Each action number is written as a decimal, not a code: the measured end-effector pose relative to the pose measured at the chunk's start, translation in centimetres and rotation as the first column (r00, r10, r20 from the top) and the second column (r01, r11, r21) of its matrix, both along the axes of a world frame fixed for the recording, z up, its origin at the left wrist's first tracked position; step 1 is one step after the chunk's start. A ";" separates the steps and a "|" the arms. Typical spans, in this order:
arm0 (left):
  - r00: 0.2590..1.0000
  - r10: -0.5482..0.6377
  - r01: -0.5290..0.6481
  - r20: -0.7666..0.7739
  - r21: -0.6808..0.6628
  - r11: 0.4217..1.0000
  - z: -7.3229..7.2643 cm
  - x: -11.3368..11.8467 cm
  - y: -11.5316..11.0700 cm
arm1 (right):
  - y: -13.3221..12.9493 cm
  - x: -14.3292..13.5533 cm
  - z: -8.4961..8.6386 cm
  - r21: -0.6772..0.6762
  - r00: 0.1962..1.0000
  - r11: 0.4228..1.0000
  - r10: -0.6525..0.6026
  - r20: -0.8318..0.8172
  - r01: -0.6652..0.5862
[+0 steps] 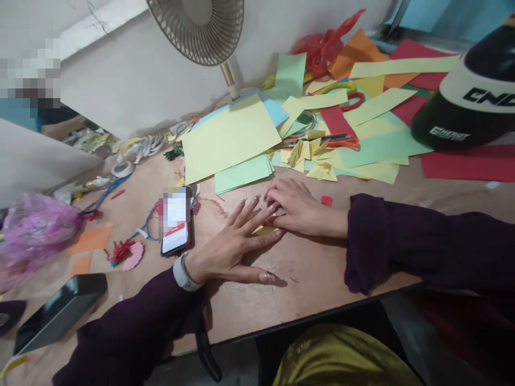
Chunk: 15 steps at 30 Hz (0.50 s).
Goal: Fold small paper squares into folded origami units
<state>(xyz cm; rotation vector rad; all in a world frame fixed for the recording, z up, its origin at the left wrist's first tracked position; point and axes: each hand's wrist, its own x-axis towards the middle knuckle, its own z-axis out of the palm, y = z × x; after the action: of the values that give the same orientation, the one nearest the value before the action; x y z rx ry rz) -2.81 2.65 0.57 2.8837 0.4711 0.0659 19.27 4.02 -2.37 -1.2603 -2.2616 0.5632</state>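
Note:
A small piece of yellow paper [263, 230] lies on the table, mostly covered by my fingers. My left hand [237, 241] rests flat over it with the fingers spread and the thumb stretched out to the side. Bent and drawn together, the fingers of my right hand [295, 206] meet the left fingertips at the paper, and their grip on it is partly hidden. Just beyond my hands are folded yellow paper pieces [322, 170] and a stack of light green paper [243, 174].
A phone [176, 222] lies left of my hands. Farther back are a large yellow sheet [229, 139], an orange cutter [341, 140], scissors [354, 100] and a fan [197, 27]. A black bottle [466, 91] stands at right; a pink plastic bag [38, 230] is at left.

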 end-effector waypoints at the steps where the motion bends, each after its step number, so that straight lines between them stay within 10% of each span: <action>1: 1.000 0.010 -0.010 0.001 -0.012 1.000 -0.1 -0.1 0.0 | 0.0 0.0 0.1 0.000 1.000 1.000 0.004 0.004 -0.004; 15: 0.999 0.017 -0.015 0.037 -0.051 0.999 2.4 -1.4 -0.1 | 0.4 0.1 -0.3 0.009 0.997 1.000 -0.016 -0.072 0.017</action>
<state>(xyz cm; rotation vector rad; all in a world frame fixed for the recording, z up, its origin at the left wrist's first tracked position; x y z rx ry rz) -4.20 2.51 2.97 2.8242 0.4826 0.1091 19.36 4.46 -2.67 -1.2335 -2.1901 0.5822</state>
